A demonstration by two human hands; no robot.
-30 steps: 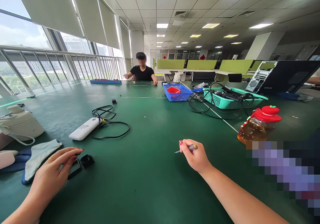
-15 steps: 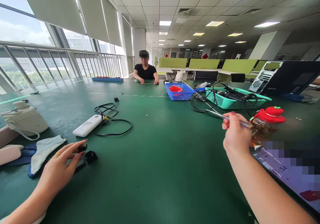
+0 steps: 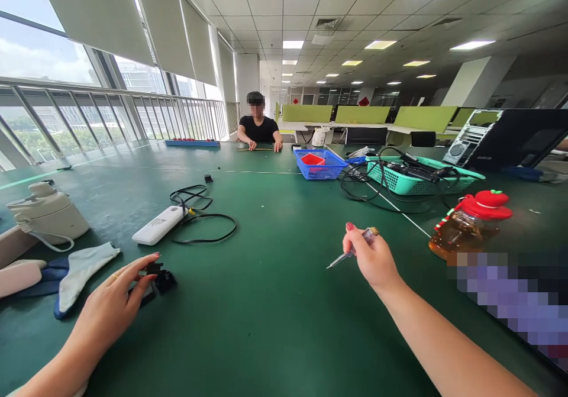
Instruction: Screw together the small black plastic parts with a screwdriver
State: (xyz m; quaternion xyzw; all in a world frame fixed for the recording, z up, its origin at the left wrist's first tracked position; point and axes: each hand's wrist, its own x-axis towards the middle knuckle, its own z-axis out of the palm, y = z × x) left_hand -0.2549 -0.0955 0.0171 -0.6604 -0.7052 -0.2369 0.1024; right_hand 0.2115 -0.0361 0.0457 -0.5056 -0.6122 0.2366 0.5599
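My left hand is closed in a pinch on a small black plastic piece at the left of the green table. Just beyond its fingertips lies another small black part. A dark flat object shows partly beneath the fingers. My right hand is wrapped round a small screwdriver with a clear handle. Its thin metal tip slants down to the left above the table, apart from the black pieces.
A white power bank with a looped black cable lies beyond my left hand. A cloth and a beige bottle are at left. A red-lidded bottle, teal basket and blue basket stand right. A person sits opposite.
My right hand has moved left and nearer with the screwdriver, away from the red-lidded bottle. My left hand has brought its black piece closer to the black part on the table.
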